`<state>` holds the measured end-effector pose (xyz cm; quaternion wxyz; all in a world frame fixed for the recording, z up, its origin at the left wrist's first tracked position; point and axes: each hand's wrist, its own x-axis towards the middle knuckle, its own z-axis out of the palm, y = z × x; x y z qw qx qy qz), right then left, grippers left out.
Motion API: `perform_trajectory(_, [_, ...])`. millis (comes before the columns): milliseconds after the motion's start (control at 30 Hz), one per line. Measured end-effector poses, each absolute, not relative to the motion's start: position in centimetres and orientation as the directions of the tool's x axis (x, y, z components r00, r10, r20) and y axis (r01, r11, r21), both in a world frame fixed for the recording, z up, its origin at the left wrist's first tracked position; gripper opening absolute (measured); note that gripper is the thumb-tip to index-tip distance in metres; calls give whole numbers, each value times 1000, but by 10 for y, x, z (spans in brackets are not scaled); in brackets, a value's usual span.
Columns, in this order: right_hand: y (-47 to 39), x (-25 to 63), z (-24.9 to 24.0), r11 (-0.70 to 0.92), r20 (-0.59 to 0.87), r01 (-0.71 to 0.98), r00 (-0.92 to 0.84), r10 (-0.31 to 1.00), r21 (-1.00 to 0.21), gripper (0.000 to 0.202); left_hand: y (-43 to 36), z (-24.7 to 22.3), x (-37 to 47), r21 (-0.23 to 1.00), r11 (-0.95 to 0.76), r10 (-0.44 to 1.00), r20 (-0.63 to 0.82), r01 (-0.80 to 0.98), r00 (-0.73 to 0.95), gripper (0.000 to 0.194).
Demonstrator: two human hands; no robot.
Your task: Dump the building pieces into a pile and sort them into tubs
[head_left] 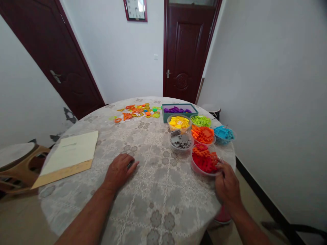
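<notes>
My right hand [227,182] is closed on the right rim of a clear bowl of red pieces [204,161], with some orange-red ones on top. Resting on the patterned tablecloth [145,190], my left hand [122,170] has its fingers curled loosely and its thumb held apart, nothing visible in it. Just behind the red bowl stand a bowl of grey pieces [181,140] and a bowl of orange pieces [203,134]. Farther back are bowls of yellow pieces [179,122] and green pieces [201,120], with blue pieces [223,133] to the right.
A green-edged box [167,117] with purple pieces stands at the back. Loose mixed pieces [138,111] lie left of it. Paper [71,149] on a brown board [63,173] lies at the table's left. A stool [20,166] stands beyond the left edge.
</notes>
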<state>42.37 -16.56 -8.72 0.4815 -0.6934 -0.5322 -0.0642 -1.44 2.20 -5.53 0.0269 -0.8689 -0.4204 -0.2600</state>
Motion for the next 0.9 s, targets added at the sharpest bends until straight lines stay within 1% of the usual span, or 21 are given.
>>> perform_trajectory(100, [-166, 428, -81, 9, 591, 834, 383, 710, -551, 22, 24, -57, -17, 233, -655, 711, 512, 719, 482, 26])
perform_trajectory(167, [-170, 433, -77, 11, 588, 867, 328, 739, -498, 22, 26, -57, -19, 278, -659, 709, 539, 699, 454, 27])
perform_trajectory(367, [-193, 456, -60, 91, 505, 923, 121, 854, -374, 29, 27, -54, -22, 366, -656, 725, 550, 660, 415, 29])
perform_trajectory(500, [-207, 461, -42, 137, 510, 964, -2, 860, -227, 26, 25, -53, -20, 397, -642, 741, 541, 656, 398, 28])
perform_trajectory(600, [-215, 461, -33, 132, 466, 980, -49, 883, -147, 27, 23, -54, -19, 429, -624, 759, 533, 653, 375, 26])
perform_trajectory(767, [-219, 467, -33, 130, 417, 988, -84, 905, -83, 31, 20, -55, -17, 446, -610, 770, 529, 655, 357, 24])
perform_trajectory(900, [-214, 472, -32, 147, 461, 984, -85, 883, -101, 34, 19, -56, -16, 440, -605, 770, 534, 663, 349, 23])
